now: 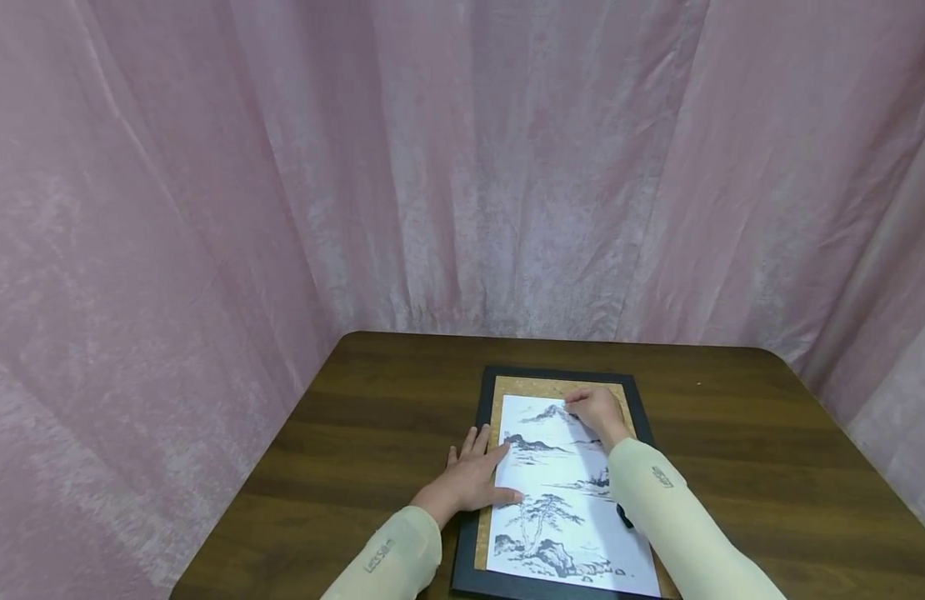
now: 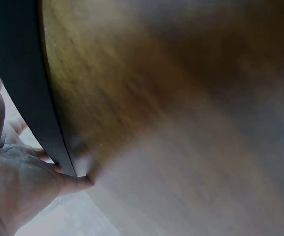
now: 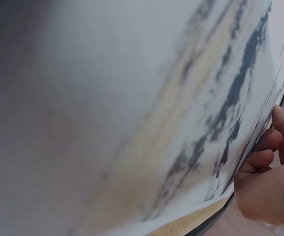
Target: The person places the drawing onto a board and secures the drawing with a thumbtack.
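A white sheet with an ink landscape drawing (image 1: 541, 467) lies on a cork board with a black frame (image 1: 482, 400). My left hand (image 1: 470, 479) rests across the board's left side with fingers spread, its thumb and index finger reaching onto the sheet. In the left wrist view the left hand (image 2: 21, 162) lies over the black edge. My right hand (image 1: 593, 410) is at the sheet's top edge, fingers bent and tips close together. The right wrist view shows the right hand's curled fingers (image 3: 265, 152) against the sheet; whether they pinch anything is hidden.
The board lies on a brown wooden table (image 1: 387, 417) with rounded back corners. Pink curtains (image 1: 507, 167) hang behind and at both sides. A small black object (image 1: 624, 517) shows under the right sleeve. Bare cork (image 1: 533, 387) borders the sheet at the top.
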The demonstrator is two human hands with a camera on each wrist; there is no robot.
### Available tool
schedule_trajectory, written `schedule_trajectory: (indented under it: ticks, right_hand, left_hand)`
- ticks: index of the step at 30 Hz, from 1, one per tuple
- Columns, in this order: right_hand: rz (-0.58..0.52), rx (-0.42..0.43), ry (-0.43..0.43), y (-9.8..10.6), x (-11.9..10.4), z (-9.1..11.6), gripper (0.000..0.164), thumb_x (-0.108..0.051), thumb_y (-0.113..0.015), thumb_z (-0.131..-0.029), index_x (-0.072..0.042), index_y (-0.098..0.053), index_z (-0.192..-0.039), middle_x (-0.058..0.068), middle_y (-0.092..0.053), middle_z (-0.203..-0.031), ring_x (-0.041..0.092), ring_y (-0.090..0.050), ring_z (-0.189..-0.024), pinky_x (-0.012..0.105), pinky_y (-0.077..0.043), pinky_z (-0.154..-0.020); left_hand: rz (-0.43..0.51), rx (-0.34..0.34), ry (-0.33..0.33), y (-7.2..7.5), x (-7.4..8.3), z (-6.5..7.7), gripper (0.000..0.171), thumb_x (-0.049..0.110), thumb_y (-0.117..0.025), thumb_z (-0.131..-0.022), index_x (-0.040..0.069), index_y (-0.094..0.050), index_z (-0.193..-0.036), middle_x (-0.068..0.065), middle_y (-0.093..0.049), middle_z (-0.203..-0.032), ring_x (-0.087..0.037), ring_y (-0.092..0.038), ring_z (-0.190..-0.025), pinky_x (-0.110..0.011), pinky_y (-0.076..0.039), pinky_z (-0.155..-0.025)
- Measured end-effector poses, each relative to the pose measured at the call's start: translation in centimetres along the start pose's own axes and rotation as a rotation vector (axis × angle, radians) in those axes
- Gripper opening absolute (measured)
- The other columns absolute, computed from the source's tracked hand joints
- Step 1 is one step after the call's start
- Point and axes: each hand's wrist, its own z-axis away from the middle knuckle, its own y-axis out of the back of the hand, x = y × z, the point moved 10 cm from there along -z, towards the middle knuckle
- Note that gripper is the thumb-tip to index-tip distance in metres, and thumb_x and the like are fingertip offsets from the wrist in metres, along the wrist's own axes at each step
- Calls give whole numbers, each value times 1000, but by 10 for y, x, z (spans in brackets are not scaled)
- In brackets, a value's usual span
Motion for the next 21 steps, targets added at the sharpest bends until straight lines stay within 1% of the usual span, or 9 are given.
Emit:
schedule_trajectory:
  ticks: [8,14,21]
  right_hand:
    - [14,3,-14,-1,1,1,10,-18,-65,-84,-12,-71,-89,6,-63,-100,27,-51,-98,48,-33,-90]
    - [40,19,13,1,-4,4,13,-21,-64,-84,-12,-72,-89,6,-63,-99,27,-52,-96,47,-34,-88]
    - [108,26,41,-1,-11,5,17,-22,-60,-87,-9,-70,-93,6,-63,-96,26,-53,-91,46,-38,-82]
  left_hand:
    - [10,-2,-6,-1,0,1,91,71,-54,-70,23,-31,-142,-11,-3,-151,-32,4,-136,-62,-6,-99]
    - [20,0,-10,-1,0,1,90,71,-54,-70,24,-31,-142,-11,-3,-151,-31,5,-136,-62,-5,-99]
    - [15,9,-18,-2,-1,0,90,71,-53,-70,24,-30,-143,-11,-2,-151,-31,5,-136,-63,-6,-99]
